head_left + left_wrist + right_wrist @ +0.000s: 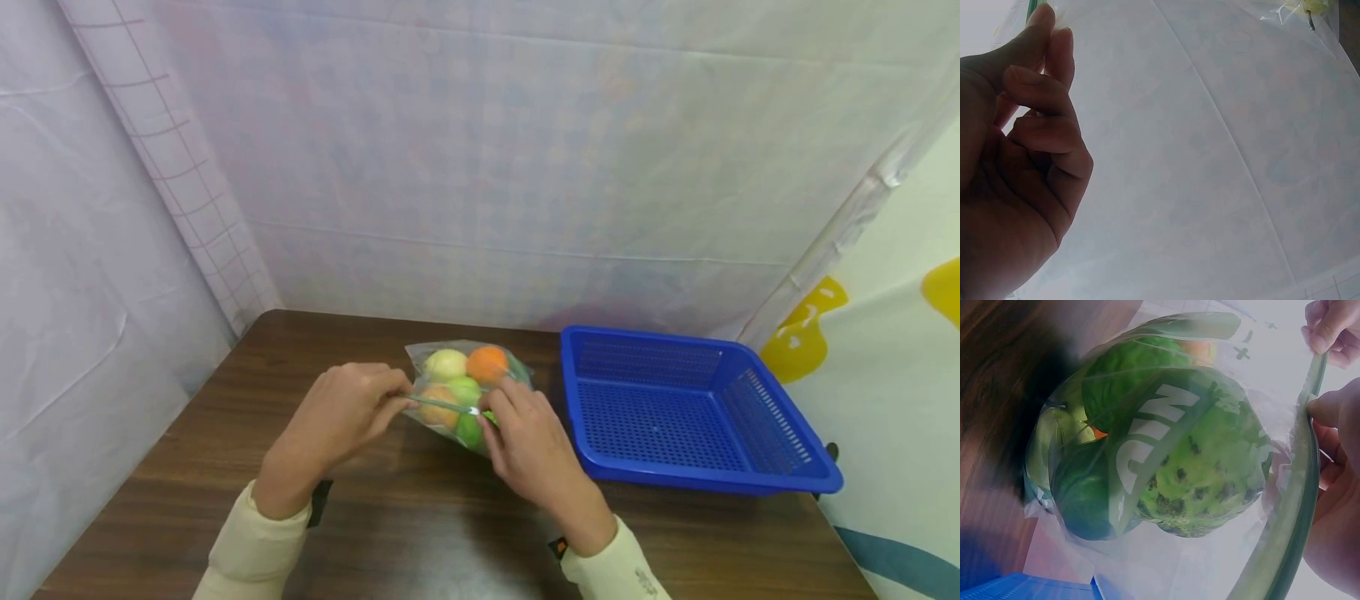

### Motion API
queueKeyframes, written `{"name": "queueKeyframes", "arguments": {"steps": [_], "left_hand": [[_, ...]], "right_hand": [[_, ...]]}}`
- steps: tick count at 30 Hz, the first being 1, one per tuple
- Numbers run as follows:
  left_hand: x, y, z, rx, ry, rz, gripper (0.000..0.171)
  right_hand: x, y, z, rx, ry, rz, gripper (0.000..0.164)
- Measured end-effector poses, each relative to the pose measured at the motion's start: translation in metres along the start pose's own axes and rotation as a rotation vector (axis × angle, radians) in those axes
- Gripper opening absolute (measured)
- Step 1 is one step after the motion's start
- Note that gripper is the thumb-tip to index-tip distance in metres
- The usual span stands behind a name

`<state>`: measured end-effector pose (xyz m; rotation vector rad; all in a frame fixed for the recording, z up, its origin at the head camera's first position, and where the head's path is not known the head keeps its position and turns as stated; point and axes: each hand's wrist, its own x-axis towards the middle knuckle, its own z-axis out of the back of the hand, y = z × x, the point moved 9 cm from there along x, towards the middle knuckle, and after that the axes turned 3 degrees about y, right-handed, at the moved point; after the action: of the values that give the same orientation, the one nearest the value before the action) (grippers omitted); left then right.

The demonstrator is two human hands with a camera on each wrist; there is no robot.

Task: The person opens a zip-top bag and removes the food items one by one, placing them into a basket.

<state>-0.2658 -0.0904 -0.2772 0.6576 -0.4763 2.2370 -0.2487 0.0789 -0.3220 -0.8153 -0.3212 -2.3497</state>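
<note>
A clear zip bag (410, 354) full of fruit is held above the brown table, its green zip strip (442, 403) stretched between both hands. My left hand (348, 408) pinches the strip's left end between thumb and finger; in the left wrist view its other fingers (1047, 134) curl inward. Farther along, my right hand (521, 437) pinches the strip beside a small white slider (472, 410). Through the plastic show an orange (487, 364), a pale yellow-green fruit (446, 365) and several green ones, among them a bumpy, dark-spotted green fruit (1204, 462).
A blue perforated plastic basket (701, 482) stands on the table (360, 508), right of the bag. White sheets (510, 167) hang behind the table and at its left. A patterned cloth (900, 400) hangs at the right.
</note>
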Motion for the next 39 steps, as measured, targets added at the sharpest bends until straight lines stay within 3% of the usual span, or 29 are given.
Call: {"name": "queueKeyframes", "arguments": {"steps": [29,39], "left_hand": [[0.001,0.005,0.005,0.017,-0.010,0.013,0.015],[0.000,0.001,0.005,0.036,-0.060,-0.015,0.015]], "right_hand": [[0.000,-0.009,0.006,-0.004,-0.057,-0.016,0.011],[-0.001,-0.013,0.006,-0.005,-0.114,-0.014,0.011]]}}
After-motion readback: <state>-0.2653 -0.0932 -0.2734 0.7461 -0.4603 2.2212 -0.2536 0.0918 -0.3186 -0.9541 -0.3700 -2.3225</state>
